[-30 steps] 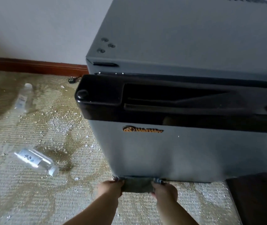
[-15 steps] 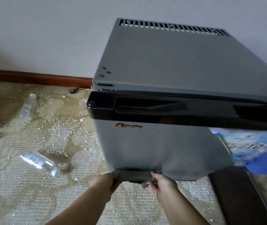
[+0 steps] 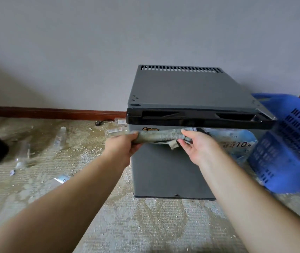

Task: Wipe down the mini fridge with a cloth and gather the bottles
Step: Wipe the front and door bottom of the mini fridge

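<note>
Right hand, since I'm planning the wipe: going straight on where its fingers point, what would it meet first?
Beyond the cloth it pinches, probably the mini fridge door under the handle strip; depth unclear.

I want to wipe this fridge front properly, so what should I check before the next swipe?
1. Grip on the cloth: ok, left hand and right hand each hold an end.
2. Cloth touching the mini fridge front: cannot tell.
3. Cloth spread flat: not ok, it is bunched.
4. Bottles gathered: not ok, several lie on the carpet.
5. Blue basket nearby: ok, right of the fridge.
</note>
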`<state>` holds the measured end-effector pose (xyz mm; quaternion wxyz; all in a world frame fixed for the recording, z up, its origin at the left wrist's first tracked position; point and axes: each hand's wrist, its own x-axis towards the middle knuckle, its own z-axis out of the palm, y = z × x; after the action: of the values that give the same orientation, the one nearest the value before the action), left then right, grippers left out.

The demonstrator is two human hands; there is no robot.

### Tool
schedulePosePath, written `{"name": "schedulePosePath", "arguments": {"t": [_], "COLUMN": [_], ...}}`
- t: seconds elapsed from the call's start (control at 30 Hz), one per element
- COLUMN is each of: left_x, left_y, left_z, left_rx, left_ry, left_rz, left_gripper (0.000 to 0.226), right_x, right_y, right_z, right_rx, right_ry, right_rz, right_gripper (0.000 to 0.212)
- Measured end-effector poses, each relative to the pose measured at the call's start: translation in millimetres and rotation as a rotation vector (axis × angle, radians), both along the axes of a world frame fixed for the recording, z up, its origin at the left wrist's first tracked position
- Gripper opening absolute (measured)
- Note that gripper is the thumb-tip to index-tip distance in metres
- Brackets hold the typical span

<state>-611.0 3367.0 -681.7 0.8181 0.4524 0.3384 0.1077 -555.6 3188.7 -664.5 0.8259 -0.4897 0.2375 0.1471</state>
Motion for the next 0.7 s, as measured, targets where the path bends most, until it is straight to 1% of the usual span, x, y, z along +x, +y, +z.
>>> {"name": "schedulePosePath", "arguments": {"t": [0.07, 0.13, 0.2, 0.23, 0.3, 0.33, 0.37, 0.43, 0.5, 0.57, 0.7], "left_x": [-4.7, -12.2, -15.8, -16.5, -15.3, -13.2, -11.7, -7.4, -2.0, 3.2, 7.8], "left_y": [-3.2, -7.8, -11.1, -13.1, -21.0, -26.5, -34.2, -50.0, -61.5, -65.1, -66.1], "left_z": [20.8, 27.9, 26.2, 26.6, 25.3, 19.3, 11.1, -14.4, -41.4, -61.7, -94.0], "left_rx": [0.057, 0.091, 0.161, 0.202, 0.281, 0.312, 0.327, 0.299, 0.251, 0.257, 0.264], "left_ry": [-0.055, -0.08, -0.131, -0.185, -0.274, -0.265, -0.224, -0.128, -0.06, -0.042, -0.086], "left_rz": [0.019, 0.024, 0.022, 0.018, 0.014, 0.007, 0.001, -0.008, 0.005, 0.023, 0.031], "left_gripper": [0.018, 0.014, 0.01, 0.005, 0.017, 0.021, 0.018, 0.002, 0.014, 0.016, 0.009], "right_x": [-4.4, -13.0, -17.1, -17.2, -14.8, -13.6, -12.8, -12.3, -10.1, -4.6, 8.0], "right_y": [0.6, 0.6, -2.5, -5.9, -15.2, -20.2, -24.9, -33.0, -40.5, -47.1, -59.5], "right_z": [14.2, 17.2, 15.9, 16.0, 14.4, 9.8, 1.1, -25.6, -53.2, -72.4, -100.8], "right_rx": [-0.008, -0.015, -0.03, -0.041, -0.056, -0.075, -0.103, -0.159, -0.192, -0.223, -0.225], "right_ry": [-0.043, -0.065, -0.145, -0.208, -0.311, -0.322, -0.306, -0.231, -0.182, -0.197, -0.26], "right_rz": [-0.014, -0.024, -0.058, -0.086, -0.136, -0.15, -0.158, -0.164, -0.18, -0.167, -0.108], "right_gripper": [0.013, 0.014, 0.011, 0.011, 0.015, 0.016, 0.017, 0.018, 0.018, 0.016, 0.016]}}
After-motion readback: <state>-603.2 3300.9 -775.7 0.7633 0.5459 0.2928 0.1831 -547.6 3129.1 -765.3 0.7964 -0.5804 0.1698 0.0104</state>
